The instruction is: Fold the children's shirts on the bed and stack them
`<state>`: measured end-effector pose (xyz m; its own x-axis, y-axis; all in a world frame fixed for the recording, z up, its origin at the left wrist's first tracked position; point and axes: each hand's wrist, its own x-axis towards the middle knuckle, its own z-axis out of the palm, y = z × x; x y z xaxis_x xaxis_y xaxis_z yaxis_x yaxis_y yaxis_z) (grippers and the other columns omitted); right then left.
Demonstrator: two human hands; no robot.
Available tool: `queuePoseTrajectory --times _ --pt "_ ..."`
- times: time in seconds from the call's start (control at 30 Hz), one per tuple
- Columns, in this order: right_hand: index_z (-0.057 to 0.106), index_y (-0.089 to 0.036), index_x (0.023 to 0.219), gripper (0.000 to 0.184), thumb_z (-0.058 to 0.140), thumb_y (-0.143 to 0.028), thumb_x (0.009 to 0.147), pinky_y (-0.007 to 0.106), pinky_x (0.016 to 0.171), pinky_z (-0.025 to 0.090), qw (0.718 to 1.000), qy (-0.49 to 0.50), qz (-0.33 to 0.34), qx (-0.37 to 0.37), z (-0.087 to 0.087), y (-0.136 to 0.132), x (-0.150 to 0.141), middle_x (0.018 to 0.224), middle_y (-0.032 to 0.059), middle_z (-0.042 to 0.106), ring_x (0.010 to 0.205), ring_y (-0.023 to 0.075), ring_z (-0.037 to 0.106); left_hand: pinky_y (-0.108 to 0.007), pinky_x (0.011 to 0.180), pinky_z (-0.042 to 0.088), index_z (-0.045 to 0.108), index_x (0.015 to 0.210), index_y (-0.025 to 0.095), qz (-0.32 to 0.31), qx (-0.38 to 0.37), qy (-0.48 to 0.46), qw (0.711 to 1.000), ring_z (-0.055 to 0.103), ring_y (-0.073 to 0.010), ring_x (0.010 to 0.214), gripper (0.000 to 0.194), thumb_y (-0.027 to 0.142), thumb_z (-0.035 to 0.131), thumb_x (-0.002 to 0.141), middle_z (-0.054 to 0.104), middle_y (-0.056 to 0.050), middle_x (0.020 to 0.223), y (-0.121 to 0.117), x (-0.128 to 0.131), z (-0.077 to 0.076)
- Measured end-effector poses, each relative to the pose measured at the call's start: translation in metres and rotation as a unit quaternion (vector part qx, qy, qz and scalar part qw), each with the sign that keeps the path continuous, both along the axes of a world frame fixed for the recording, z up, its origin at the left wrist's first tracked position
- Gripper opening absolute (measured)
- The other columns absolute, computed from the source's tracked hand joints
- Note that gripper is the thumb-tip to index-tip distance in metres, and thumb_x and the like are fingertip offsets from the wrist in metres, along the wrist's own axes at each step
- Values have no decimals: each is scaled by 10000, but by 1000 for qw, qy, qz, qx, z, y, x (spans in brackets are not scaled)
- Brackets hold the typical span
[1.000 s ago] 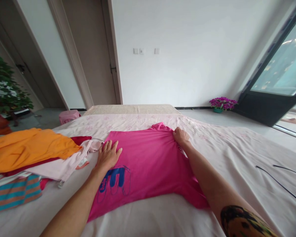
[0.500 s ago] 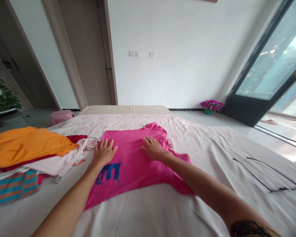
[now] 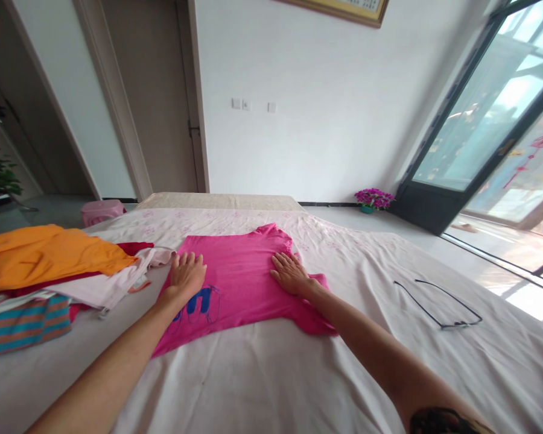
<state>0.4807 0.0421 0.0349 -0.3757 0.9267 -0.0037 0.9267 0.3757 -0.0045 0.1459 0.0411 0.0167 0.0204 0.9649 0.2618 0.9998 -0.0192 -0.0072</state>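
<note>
A bright pink T-shirt with blue lettering lies spread out on the pale flowered sheet, its neck and sleeves toward the right. My left hand rests flat on the shirt's left part, near the hem and above the print, fingers extended and partly spread. On the shirt's right part, near the collar, my right hand lies palm down with its fingers stretched out. Neither hand grips the cloth. Part of the lettering is hidden behind my left hand and forearm.
At the left lies a heap of clothes, with an orange garment on top and a blue-and-brown striped piece below. Black-framed glasses lie on the sheet at the right. A pink stool stands beyond the far left edge.
My right hand has slid across the shirt toward the collar side. My left hand stays near the hem. The view has tilted up and turned slightly right, showing a picture frame on the wall.
</note>
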Motion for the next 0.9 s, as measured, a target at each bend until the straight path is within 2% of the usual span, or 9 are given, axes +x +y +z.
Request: queuePoseTrajectory --times 0.13,0.23,0.33,0.5,0.6,0.7,0.77,0.9 --pt "229 -132 1563 692 191 -531 999 492 1203 19 999 4 -47 -17 2 -13 -19 1629 111 163 1506 286 71 -490 1123 260 445 1462 171 -26 -45 -46 998 388 -328 1396 623 522 295 969 435 -190 1506 -17 27 -5" --pt "168 -191 1579 723 133 -605 987 473 1204 32 998 40 -24 -45 0 -31 -25 1643 74 112 1510 267 47 -511 1143 217 396 1498 225 -70 -52 -53 995 294 -344 1450 650 572 326 952 336 -171 1570 -33 34 -10" --pt "154 -220 1581 721 120 -622 984 442 1211 23 997 50 12 -51 0 -48 -13 1645 48 100 1512 240 43 -515 1155 194 361 1516 235 -93 -61 -51 992 266 -335 1465 651 559 345 952 306 -161 1586 -44 24 -12" --pt "185 -200 1575 673 158 -558 1007 382 1217 44 998 44 29 -44 9 -63 27 1638 47 147 1509 200 77 -481 1168 187 364 1514 243 -113 -52 -33 992 254 -298 1474 639 528 394 942 299 -135 1594 -53 -7 -17" --pt "207 -228 1571 624 185 -513 1017 403 1215 65 998 42 29 -42 11 -70 47 1636 35 163 1504 205 118 -465 1172 190 369 1512 252 -116 -47 -32 992 261 -281 1472 633 537 369 946 302 -116 1596 -59 -23 -22" --pt "272 -223 1554 593 252 -468 1014 420 1204 108 999 50 1 -21 14 -79 63 1613 53 254 1487 218 182 -465 1173 193 369 1512 250 -107 -41 -32 993 283 -279 1463 639 545 355 946 305 -114 1596 -66 -33 -24" --pt "385 -202 1503 556 315 -436 1004 405 1175 192 997 68 -34 13 18 -88 73 1552 85 380 1442 233 287 -468 1172 194 381 1506 242 -101 -39 -29 994 293 -283 1459 638 540 360 943 315 -120 1590 -70 -36 -24" --pt "632 -211 1226 402 426 -439 967 346 955 419 984 132 -93 70 35 -123 80 1259 100 627 1142 233 559 -468 1168 208 421 1485 235 -104 -25 -35 994 318 -281 1446 619 527 374 941 349 -121 1574 -71 -36 -24"
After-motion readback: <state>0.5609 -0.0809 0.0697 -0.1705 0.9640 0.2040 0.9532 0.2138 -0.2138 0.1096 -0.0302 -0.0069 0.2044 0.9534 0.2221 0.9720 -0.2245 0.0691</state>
